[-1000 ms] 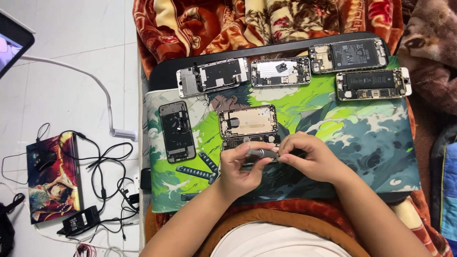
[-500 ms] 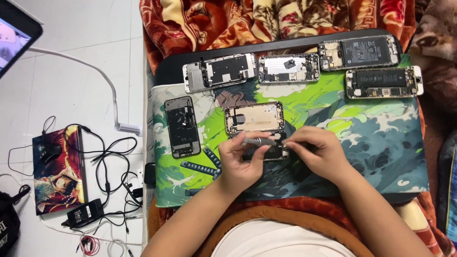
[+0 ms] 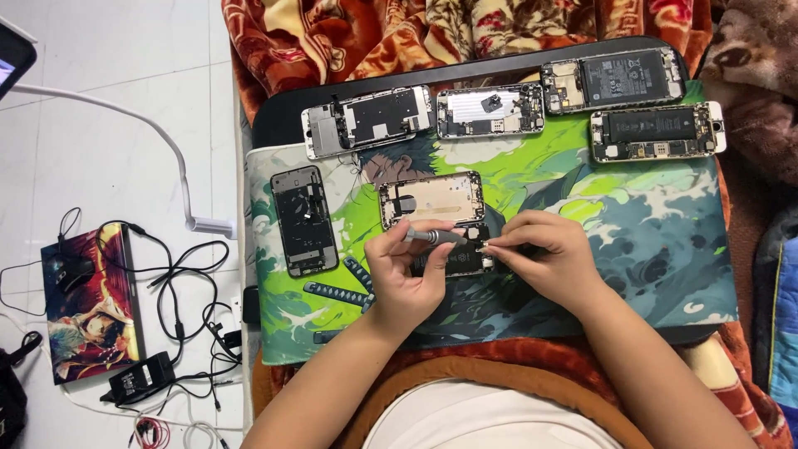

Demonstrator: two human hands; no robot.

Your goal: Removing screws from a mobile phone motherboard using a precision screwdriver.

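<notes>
Here, the largest thing is the rectangular green-and-blue printed work mat [image 3: 632,241], which fills the middle of the frame on a black board, with a red and gold patterned blanket [image 3: 349,41] of soft fabric behind it along the top. At the left lies white tiled floor [image 3: 108,150], crossed by a white cable and a tangle of black cables [image 3: 179,283], beside a flat rectangular box with a dark red printed picture [image 3: 83,308] at the lower left.

Four opened phone bodies sit in a row along the top of the mat: a silver opened phone with a metal shield plate [image 3: 370,120], a second silver one [image 3: 490,111], and two with black rectangular batteries [image 3: 632,79], [image 3: 657,133] at the upper right. A black phone frame [image 3: 303,220] stands lengthwise at the centre left, and a gold empty phone shell [image 3: 432,199] lies crosswise in the centre.

Just below that shell, the small dark opened phone [image 3: 453,258] lies with its long axis left to right, partly hidden by both hands. The left hand [image 3: 407,274] has its fingers curled closed round a slim grey metal screwdriver [image 3: 432,237], which lies nearly level and points right toward the phone. The right hand [image 3: 549,258] rests on the phone's right end, its fingers bent and pinched together at the tips; whether they hold something tiny I cannot tell.
</notes>
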